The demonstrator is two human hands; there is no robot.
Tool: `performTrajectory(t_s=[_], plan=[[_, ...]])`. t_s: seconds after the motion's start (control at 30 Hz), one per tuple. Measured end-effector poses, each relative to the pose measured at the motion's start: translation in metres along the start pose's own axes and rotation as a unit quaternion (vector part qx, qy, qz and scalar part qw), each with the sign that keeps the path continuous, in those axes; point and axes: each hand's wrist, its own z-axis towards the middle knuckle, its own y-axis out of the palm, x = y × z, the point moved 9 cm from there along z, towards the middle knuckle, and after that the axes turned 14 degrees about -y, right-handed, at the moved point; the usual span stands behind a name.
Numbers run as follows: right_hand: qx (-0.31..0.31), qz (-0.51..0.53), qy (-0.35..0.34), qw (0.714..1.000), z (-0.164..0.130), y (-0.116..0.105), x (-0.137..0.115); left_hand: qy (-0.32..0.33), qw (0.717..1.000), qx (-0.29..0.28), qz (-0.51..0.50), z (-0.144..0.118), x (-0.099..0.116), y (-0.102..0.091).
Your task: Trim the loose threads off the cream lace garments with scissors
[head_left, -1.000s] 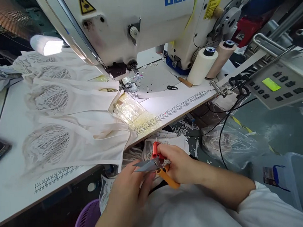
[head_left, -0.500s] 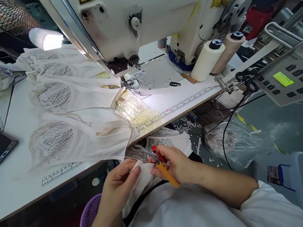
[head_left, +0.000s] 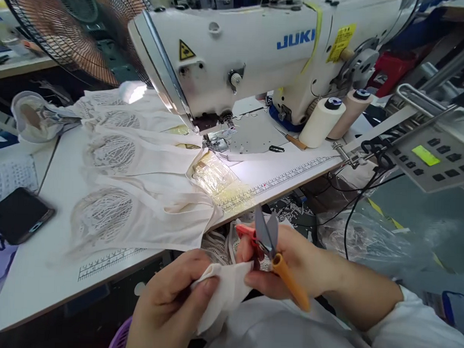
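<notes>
Below table edge (head_left: 292, 189): cloth piece (head_left: 228, 290) pinched between both grips.

Bare counter (head_left: 293, 168) lies open right of the needle, as far as the thread cones (head_left: 321, 124) at the far right. The sewing machine (head_left: 259, 48) walls off the far side. Stacked lace pieces (head_left: 140, 191) cover the left; a phone (head_left: 19, 215) lies beyond them.

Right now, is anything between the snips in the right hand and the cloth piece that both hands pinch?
Nothing visible does. The right hand holds the snips with blades pointing up, directly above the cloth piece, which the left hand pinches at its other edge. Only the right hand's own fingers lie between blades and cloth.
</notes>
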Motion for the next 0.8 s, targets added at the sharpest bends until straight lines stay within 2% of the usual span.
performTrajectory(t_s=[0.07, 0.13, 0.23, 0.33, 0.5, 0.57, 0.73, 0.8], plan=[[0.01, -0.034, 0.009, 0.999, 0.001, -0.007, 0.0, -0.007, 0.999, 0.0, -0.053, 0.005, -0.009, 0.001], [0.039, -0.048, 0.033, 0.998, -0.002, -0.014, 0.012, -0.019, 0.996, -0.006, -0.091, 0.013, -0.025, 0.005], [0.077, -0.006, 0.048, 0.996, -0.007, -0.019, 0.029, -0.012, 0.998, -0.037, -0.052, 0.02, -0.04, 0.017], [0.078, 0.016, 0.036, 0.996, -0.005, -0.019, 0.031, 0.039, 0.997, -0.054, 0.031, 0.019, -0.036, 0.026], [0.072, -0.064, 0.049, 0.994, 0.004, -0.018, 0.025, 0.079, 0.991, -0.053, 0.094, 0.017, -0.022, 0.031], [0.083, -0.071, 0.035, 0.993, 0.006, -0.017, 0.022, 0.07, 0.992, -0.053, 0.09, 0.018, -0.022, 0.032], [0.081, -0.087, -0.02, 0.993, 0.01, -0.015, 0.013, 0.008, 0.994, -0.107, 0.025, 0.018, -0.03, 0.036], [0.078, -0.102, -0.025, 0.991, 0.01, -0.016, 0.012, -0.006, 0.995, -0.1, 0.017, 0.018, -0.034, 0.033]])
